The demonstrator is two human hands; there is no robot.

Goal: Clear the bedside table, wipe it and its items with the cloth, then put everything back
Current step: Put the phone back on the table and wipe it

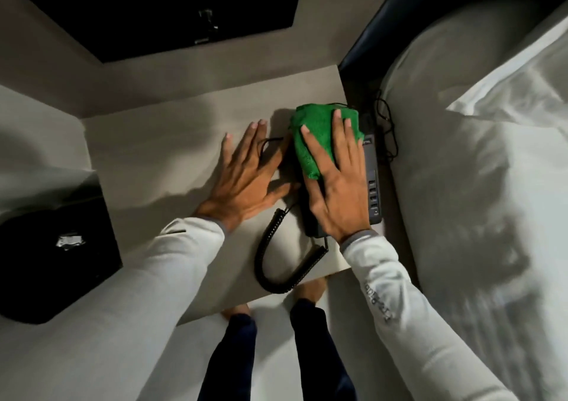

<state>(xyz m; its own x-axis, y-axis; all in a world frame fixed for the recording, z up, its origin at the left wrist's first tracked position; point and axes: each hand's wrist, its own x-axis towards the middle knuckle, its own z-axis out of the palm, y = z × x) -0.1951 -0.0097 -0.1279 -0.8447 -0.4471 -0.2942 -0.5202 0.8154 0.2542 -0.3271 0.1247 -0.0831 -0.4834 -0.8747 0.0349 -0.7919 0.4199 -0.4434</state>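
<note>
Pressing the green cloth flat onto the telephone at the table's 3 o'clock edge, the open right hand wipes it, while the open left hand at 9 o'clock of it braces on the top.

The letters "TEL" are read on the top edge of the grey telephone, just right of the green cloth; lettering printed along the right sleeve is too blurred to be read
</note>
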